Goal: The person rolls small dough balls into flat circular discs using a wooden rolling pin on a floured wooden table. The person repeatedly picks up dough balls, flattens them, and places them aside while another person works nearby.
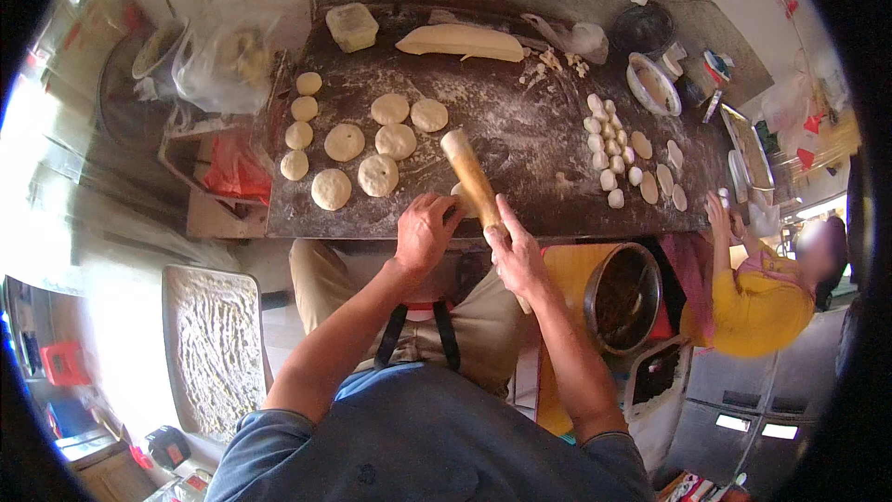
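My right hand (514, 251) grips a wooden rolling pin (474, 178) by its near end. The pin slants away to the upper left over the table's front edge, its far part whitened with flour. Beneath it lies a small dough round (462, 202), partly covered by the pin. My left hand (425, 231) pinches this round at its left edge, between thumb and fingers. To the left are several flattened dough rounds (345, 143), some with a small dark spot. A column of smaller dough discs (304, 109) runs along the table's left side.
On the floured table (516, 132) lie a long dough log (460, 40), dough balls (610, 139) and flat wrappers (649, 188). A metal bowl of dark filling (622, 298) stands at right. A co-worker (749, 293) handles something beside a tray (749, 146). A floured tray (212, 352) sits lower left.
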`<state>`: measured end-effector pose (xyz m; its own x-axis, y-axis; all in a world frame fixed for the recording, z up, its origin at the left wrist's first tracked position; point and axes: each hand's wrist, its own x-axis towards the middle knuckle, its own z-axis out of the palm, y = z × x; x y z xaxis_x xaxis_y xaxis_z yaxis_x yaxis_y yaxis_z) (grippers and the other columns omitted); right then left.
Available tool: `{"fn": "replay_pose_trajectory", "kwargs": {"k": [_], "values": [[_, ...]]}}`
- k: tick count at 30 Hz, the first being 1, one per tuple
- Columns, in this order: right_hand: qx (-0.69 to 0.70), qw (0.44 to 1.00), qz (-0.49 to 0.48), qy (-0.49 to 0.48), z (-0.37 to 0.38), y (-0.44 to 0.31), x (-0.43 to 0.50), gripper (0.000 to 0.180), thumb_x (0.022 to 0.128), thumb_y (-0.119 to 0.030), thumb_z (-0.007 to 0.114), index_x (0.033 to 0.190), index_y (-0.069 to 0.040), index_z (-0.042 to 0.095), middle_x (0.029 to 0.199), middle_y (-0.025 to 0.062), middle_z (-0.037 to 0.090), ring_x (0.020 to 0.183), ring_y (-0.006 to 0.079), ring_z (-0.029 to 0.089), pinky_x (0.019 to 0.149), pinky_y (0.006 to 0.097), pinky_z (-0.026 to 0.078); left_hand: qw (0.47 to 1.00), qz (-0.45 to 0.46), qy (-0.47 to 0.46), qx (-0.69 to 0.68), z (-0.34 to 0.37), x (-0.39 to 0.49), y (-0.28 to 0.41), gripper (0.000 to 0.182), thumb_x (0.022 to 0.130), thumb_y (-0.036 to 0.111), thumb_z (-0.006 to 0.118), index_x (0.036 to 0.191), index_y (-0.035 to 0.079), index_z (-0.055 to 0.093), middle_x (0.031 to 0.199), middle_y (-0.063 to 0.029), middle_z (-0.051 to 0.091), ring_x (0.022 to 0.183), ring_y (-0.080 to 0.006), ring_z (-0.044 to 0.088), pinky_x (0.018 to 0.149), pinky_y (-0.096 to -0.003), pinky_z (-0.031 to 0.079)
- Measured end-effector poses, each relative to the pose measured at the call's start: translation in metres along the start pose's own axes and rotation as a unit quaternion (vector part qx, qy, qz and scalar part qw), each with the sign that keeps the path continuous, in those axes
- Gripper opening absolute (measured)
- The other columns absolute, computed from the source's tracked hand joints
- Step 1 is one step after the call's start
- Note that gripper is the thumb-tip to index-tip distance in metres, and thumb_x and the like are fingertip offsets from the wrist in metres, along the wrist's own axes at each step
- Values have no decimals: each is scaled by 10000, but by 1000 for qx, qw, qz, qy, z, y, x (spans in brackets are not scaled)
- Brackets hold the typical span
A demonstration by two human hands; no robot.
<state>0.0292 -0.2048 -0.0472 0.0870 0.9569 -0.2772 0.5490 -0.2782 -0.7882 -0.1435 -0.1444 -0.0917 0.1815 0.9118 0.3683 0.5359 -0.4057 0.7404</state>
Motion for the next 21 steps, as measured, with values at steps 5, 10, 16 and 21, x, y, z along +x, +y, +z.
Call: {"fn": "replay_pose_trajectory", "kwargs": {"k": [5, 10, 16, 21], "values": [[-110, 990, -57, 72, 0, 11, 8, 649, 987, -358, 532, 1549, -234, 232, 993, 294, 668, 902, 475, 653, 771, 530, 516, 999, 11, -24, 20, 11, 8, 4, 160, 825, 193, 712, 927, 70, 698, 868, -110, 663, 842, -327, 648, 744, -423, 526], [-90, 993, -71, 34, 2, 25, 0, 657, 981, -356, 546, 1548, -204, 250, 959, 278, 685, 823, 441, 681, 687, 526, 528, 1000, -1, -19, -11, 12, 1, 3, 167, 812, 218, 715, 916, 89, 692, 877, -103, 666, 859, -314, 655, 741, -419, 528], [-117, 988, -44, 96, -9, 23, 14, 622, 995, -392, 504, 1544, -211, 273, 1057, 283, 669, 909, 434, 677, 821, 502, 533, 999, 2, -33, 31, 26, 22, 4, 165, 817, 245, 720, 907, 111, 690, 901, -99, 681, 862, -310, 664, 720, -423, 536], [-207, 974, -77, 49, -2, 22, 7, 659, 982, -334, 548, 1549, -184, 248, 756, 239, 682, 670, 433, 672, 621, 503, 533, 996, -51, -25, -75, 17, 24, -1, 246, 868, 213, 681, 1041, 38, 688, 956, -179, 697, 913, -379, 666, 768, -448, 529]]}}
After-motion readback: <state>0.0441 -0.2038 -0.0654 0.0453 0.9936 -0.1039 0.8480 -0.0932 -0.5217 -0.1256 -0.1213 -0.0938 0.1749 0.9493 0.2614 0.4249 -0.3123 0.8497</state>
